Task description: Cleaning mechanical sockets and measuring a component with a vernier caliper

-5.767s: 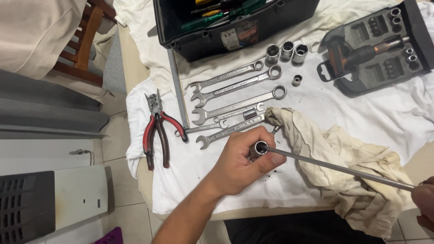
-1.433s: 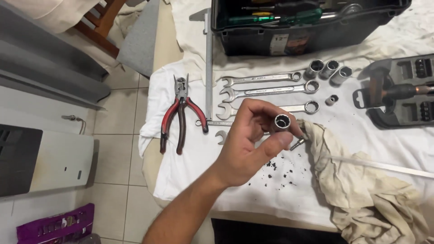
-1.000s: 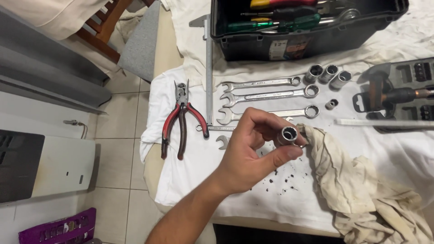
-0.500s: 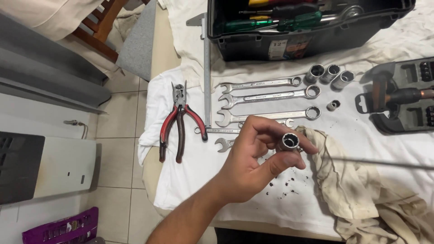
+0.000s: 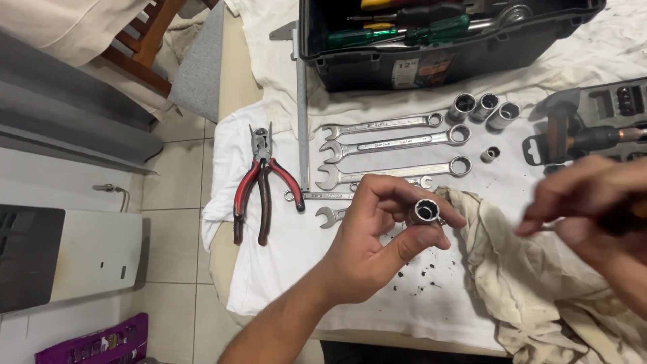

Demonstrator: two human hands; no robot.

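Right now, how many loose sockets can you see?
5: three in a row below the toolbox, a small one right of the wrenches, one socket in the left hand. The hands may hide more.

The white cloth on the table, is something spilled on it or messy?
Yes. Small black crumbs lie scattered on the white cloth, just below the left hand, which holds a metal socket. They look like dirt or grit. The wrenches lie in a tidy row, and the crumpled rag sits beside the specks.
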